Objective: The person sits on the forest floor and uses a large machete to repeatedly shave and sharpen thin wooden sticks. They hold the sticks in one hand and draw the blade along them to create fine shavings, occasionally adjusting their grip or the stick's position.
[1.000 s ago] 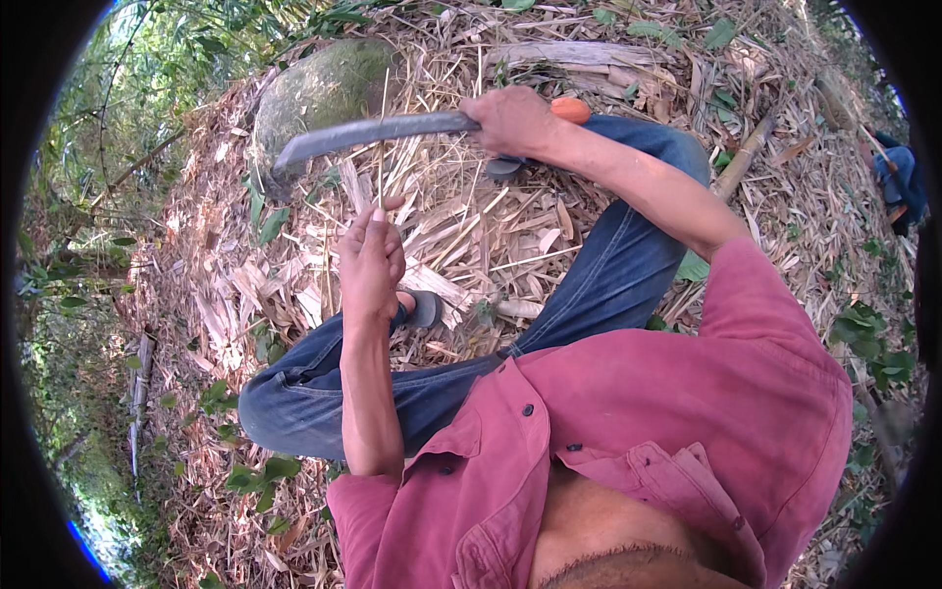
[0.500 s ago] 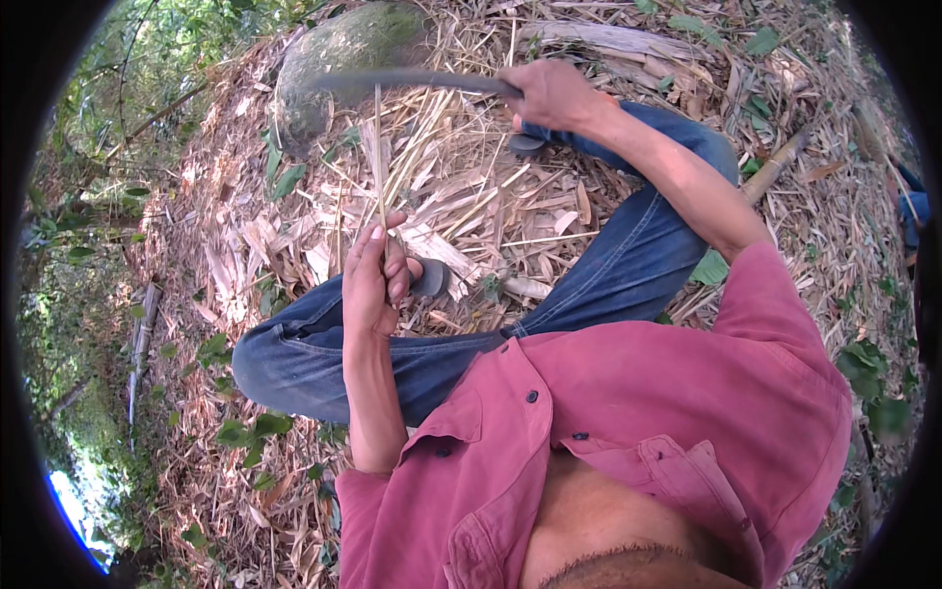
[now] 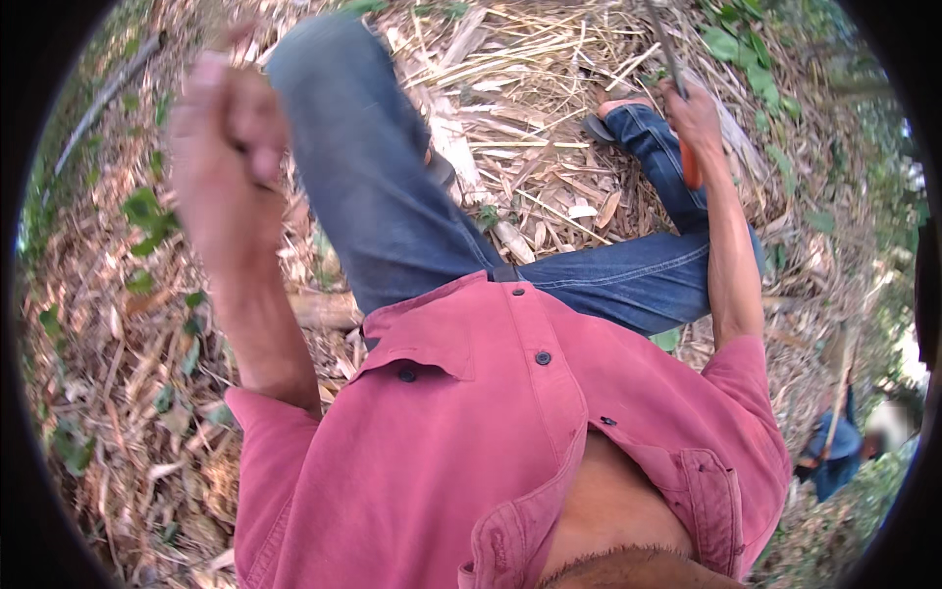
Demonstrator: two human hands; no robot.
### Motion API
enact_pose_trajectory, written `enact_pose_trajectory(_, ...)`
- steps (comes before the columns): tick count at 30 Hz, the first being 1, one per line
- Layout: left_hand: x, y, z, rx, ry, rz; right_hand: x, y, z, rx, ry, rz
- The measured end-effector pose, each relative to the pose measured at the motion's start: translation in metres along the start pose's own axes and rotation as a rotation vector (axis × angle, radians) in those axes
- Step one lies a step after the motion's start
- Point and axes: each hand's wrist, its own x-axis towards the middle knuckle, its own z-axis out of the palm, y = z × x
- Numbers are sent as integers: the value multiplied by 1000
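My right hand (image 3: 695, 116) is closed round a machete, out over my right shin. The machete's dark narrow blade (image 3: 663, 44) points up and away past the top edge, and its orange handle (image 3: 690, 165) sticks out below the palm. Raised at the far left beside my bent left knee, my left hand (image 3: 228, 137) is smeared by motion. Its fingers look curled, but whether they hold anything is not clear. Thin pale split strips (image 3: 540, 44) lie scattered on the ground beyond my feet.
My legs in blue jeans (image 3: 363, 147) are bent in front of me, with dark sandals (image 3: 597, 129) on the feet. Dry leaves and shavings (image 3: 549, 177) cover the ground. Green plants (image 3: 738, 49) grow at the upper right. Another person in blue (image 3: 836, 456) is at the far right.
My left hand has swung left and up, away from the strip's earlier place. My right hand has moved right with the machete, its blade now pointing away. The view has turned; the mossy rock is gone.
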Motion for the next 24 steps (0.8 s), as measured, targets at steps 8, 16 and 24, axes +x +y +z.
enact_pose_trajectory(8,2,-39,-76,-251,267,158,14,-31,-1,434,-348,109)
enact_pose_trajectory(16,18,-175,-112,-197,348,-180,41,-34,13,349,-369,127)
enact_pose_trajectory(24,-10,-346,-46,424,40,-419,31,-75,30,432,-241,134)
